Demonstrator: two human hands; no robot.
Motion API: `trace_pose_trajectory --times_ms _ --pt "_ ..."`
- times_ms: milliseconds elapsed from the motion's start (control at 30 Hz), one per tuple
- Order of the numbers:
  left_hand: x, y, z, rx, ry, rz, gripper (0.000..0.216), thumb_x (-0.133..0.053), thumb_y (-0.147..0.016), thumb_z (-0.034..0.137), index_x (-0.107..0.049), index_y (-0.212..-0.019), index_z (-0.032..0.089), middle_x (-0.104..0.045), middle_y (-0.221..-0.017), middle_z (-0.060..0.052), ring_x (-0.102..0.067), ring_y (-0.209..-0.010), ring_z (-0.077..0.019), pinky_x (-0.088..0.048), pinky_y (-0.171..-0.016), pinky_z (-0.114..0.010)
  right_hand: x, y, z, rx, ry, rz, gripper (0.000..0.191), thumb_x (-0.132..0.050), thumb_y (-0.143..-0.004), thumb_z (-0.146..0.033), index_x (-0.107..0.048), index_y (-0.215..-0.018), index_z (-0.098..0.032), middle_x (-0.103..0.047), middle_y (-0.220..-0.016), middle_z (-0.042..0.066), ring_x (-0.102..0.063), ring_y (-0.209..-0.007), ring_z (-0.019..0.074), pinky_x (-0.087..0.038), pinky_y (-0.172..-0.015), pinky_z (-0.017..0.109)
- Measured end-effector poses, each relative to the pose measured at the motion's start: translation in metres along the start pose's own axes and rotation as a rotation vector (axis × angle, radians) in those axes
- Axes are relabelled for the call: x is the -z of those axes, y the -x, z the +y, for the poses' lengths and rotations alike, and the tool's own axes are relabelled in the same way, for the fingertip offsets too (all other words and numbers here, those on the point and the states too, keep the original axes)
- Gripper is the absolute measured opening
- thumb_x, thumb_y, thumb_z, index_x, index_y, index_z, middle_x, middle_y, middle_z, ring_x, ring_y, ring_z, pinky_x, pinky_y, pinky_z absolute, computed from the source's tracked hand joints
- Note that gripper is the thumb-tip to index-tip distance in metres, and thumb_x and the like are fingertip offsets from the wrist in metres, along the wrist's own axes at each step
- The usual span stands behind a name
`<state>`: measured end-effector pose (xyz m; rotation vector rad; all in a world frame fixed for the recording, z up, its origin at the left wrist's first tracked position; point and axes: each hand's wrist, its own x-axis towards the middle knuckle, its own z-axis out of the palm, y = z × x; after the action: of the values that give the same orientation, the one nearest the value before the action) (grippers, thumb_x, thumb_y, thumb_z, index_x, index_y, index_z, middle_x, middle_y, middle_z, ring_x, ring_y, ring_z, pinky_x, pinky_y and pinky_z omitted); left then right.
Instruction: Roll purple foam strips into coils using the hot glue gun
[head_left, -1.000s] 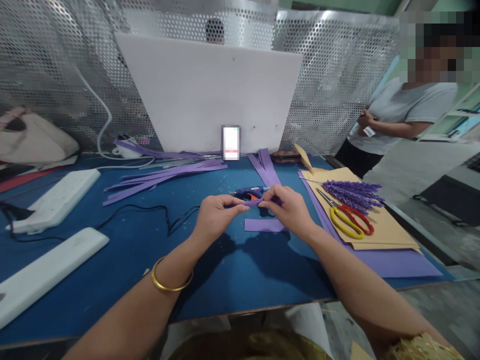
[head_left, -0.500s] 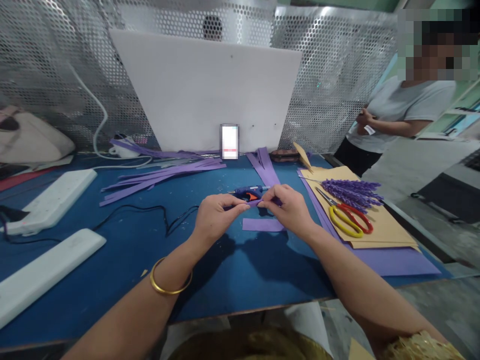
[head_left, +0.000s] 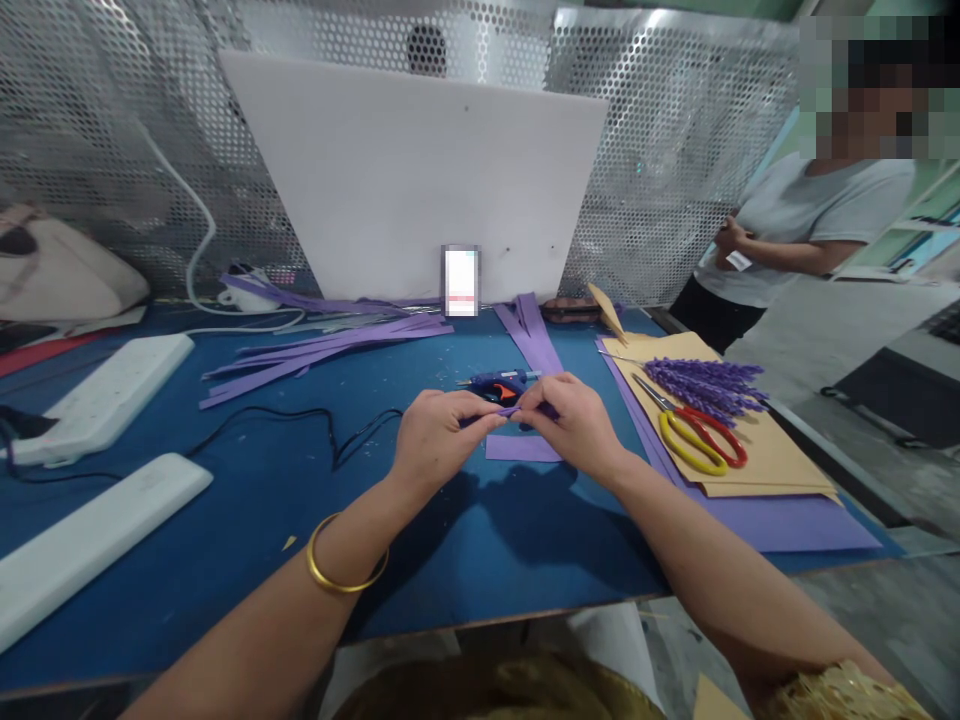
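One blue surface (head_left: pixel 255 500) carries the work, with open room toward its near edge. Two hands face each other: the left hand (head_left: pixel 433 440) and the right hand (head_left: pixel 574 422) each show a closed, pinching grip. Scissors (head_left: pixel 681 412) limit movement rightward; a glue gun (head_left: pixel 501 380) limits it just beyond. One narrow purple strip (head_left: pixel 510 411) spans the pinches, apparently above the surface; judged light, soft and easily creased, it suits gentle holding either side of its middle.
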<state>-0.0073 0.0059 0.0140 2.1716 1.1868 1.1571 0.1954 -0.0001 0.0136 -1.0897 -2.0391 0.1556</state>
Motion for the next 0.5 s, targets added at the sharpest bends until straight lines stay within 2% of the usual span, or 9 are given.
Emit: trace_pose_trajectory --times_ms 200,367,500 --pt "0.0031 0.0012 -0.0018 0.05 0.01 0.031 0.015 -0.068 -0.083 0.035 -0.082 -0.082 0.029 -0.08 -0.089 -0.001 -0.072 -0.08 -0.0218 -0.048 -0.069 -0.029 0.0029 -0.0015 0.001 0.028 -0.011 -0.009 0.016 -0.072 -0.083 -0.028 -0.057 -0.08 -0.025 -0.074 -0.087 0.002 -0.066 -0.085 0.021 -0.046 -0.084 0.036" --pt "0.0048 0.0001 -0.0021 0.037 -0.006 0.045 0.015 -0.07 -0.083 0.037 -0.082 -0.087 0.03 -0.08 -0.091 -0.002 -0.072 -0.081 -0.022 -0.047 -0.068 -0.028 0.0059 -0.0027 0.0018 0.035 -0.058 0.012 0.014 -0.066 -0.087 -0.026 -0.056 -0.078 -0.024 -0.072 -0.087 0.002 -0.065 -0.083 0.019 -0.045 -0.08 0.034" --pt "0.0036 -0.0002 -0.001 -0.007 -0.023 0.026 0.012 -0.071 -0.083 0.032 -0.082 -0.084 0.031 -0.08 -0.088 -0.001 -0.072 -0.08 -0.0215 -0.048 -0.069 -0.029 0.0037 -0.0019 0.0007 0.051 -0.081 -0.008 0.016 -0.067 -0.087 -0.026 -0.056 -0.075 -0.024 -0.071 -0.083 0.001 -0.065 -0.082 0.0187 -0.045 -0.082 0.035"
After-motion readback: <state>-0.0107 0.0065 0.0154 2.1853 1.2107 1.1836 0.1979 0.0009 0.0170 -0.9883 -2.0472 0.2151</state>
